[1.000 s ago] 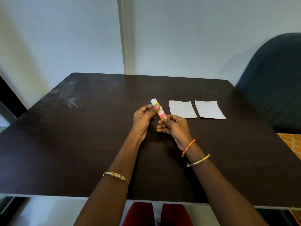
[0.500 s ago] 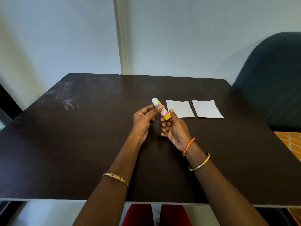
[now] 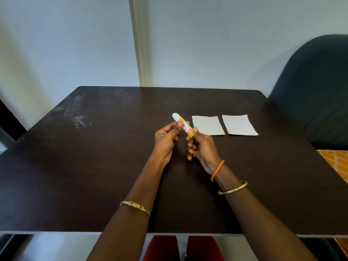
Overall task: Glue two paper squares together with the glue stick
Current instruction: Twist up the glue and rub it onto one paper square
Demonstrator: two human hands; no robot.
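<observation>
I see both hands raised over the middle of the dark table [image 3: 94, 166], sharing the capped glue stick [image 3: 182, 124]. My left hand [image 3: 165, 140] pinches its upper body; my right hand [image 3: 200, 146] grips its yellow base. Two paper squares [image 3: 208, 125] lie flat just right of the hands, side by side, apart.

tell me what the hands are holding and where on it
Both grip the glue stick: left hand near its white capped end, right hand at the yellow bottom end.
</observation>
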